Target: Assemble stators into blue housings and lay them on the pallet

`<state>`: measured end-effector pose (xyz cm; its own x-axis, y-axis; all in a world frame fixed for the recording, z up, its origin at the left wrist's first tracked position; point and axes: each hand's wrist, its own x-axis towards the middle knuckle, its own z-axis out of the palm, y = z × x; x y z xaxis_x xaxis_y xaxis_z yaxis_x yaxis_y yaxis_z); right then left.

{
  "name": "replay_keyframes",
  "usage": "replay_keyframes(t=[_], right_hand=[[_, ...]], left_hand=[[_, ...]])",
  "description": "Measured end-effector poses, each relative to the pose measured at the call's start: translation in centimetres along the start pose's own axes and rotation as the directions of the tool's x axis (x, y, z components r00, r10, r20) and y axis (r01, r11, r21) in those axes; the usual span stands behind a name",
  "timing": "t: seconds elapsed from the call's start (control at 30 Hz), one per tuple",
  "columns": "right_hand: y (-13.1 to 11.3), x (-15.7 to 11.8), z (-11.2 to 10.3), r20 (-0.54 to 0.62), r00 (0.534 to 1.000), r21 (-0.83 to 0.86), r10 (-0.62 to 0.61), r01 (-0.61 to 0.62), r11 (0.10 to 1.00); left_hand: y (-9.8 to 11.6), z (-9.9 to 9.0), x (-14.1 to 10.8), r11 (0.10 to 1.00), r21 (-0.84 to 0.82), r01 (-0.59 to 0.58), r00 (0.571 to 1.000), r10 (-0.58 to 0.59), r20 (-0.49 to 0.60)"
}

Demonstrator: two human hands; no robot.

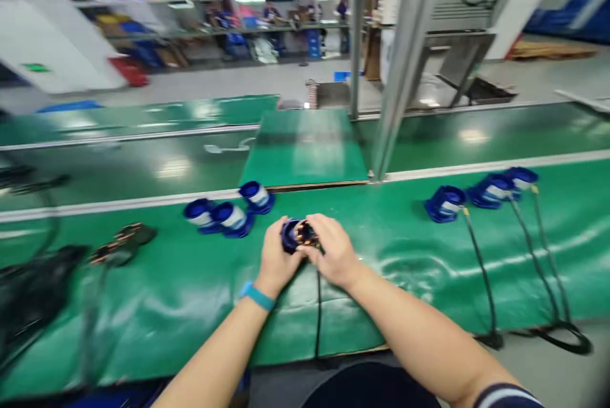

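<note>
My left hand [275,262] is closed around a dark blue plastic housing [288,236] above the green mat. My right hand [336,250] grips a round black part with copper-coloured windings [306,234], which looks like a motor stator. The stator sits at the mouth of the housing; how far in it is, I cannot tell. From below the hands a black cable [319,316] runs down to the front edge of the bench. Three blue housings with white labels [232,218] stand just beyond my left hand.
At the right, three blue housings [445,203] stand with black cables [481,268] trailing to the bench edge. Blurred copper-wound parts [124,243] and a dark bundle [40,293] lie at the left. A metal post [405,71] rises behind the green mat [381,236].
</note>
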<state>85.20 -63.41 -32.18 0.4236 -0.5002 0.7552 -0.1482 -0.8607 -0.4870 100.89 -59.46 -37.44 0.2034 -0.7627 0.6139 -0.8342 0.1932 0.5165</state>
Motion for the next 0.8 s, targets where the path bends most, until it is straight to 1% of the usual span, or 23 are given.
replay_keyframes(t=[0.03,0.07,0.1,0.13,0.2,0.27,0.33,0.47,0.53,0.7,0.8], right_hand=[[-0.4,0.2,1.1,-0.029,0.999,0.042,-0.03,0.031,0.999],[-0.6,0.3,1.6,-0.043,0.998,0.066,-0.05,0.053,0.996],[-0.7,0.3,1.6,-0.046,0.997,0.078,-0.064,0.067,0.995],[-1.0,0.2,1.4,-0.045,0.996,0.083,-0.073,0.076,0.994],[-1.6,0.1,0.5,-0.061,0.994,0.082,-0.091,0.096,0.992],[-2.2,-0.1,0.0,-0.082,0.992,0.076,-0.101,0.107,0.991],[-2.8,-0.1,0.0,-0.095,0.99,0.071,-0.108,0.115,0.991],[-3.2,0.1,0.4,-0.12,0.982,0.038,-0.144,0.149,0.988],[-3.4,0.1,0.7,-0.113,0.981,0.019,-0.156,0.159,0.987],[-3.5,0.0,1.6,-0.017,0.99,-0.008,-0.137,0.136,0.991],[-3.1,-0.1,2.2,0.0,0.987,-0.048,-0.159,0.159,0.986]], left_hand=[[-1.1,-2.1,-0.4,0.999,0.035,-0.011,1.0,0.012,-0.02],[-1.5,-3.4,-0.7,0.998,0.045,-0.031,0.999,0.032,-0.023],[-1.6,-4.1,-0.9,0.998,0.038,-0.055,0.998,0.056,-0.014],[-1.3,-4.2,-1.0,0.997,0.024,-0.078,0.997,0.078,0.0],[-0.6,-3.9,-1.1,0.993,-0.008,-0.12,0.992,0.12,0.03],[0.0,-3.6,-1.1,0.988,-0.031,-0.153,0.988,0.154,0.034],[0.0,-3.5,-1.1,0.984,-0.043,-0.173,0.984,0.174,0.026],[-0.6,-3.9,-1.1,0.984,-0.045,-0.17,0.985,0.171,0.003],[-0.7,-4.2,-1.1,0.985,-0.047,-0.165,0.986,0.166,0.011],[-0.7,-4.9,-1.3,0.982,-0.105,-0.155,0.984,0.163,0.073],[-0.9,-5.0,-1.5,0.984,-0.118,-0.135,0.986,0.145,0.086]])
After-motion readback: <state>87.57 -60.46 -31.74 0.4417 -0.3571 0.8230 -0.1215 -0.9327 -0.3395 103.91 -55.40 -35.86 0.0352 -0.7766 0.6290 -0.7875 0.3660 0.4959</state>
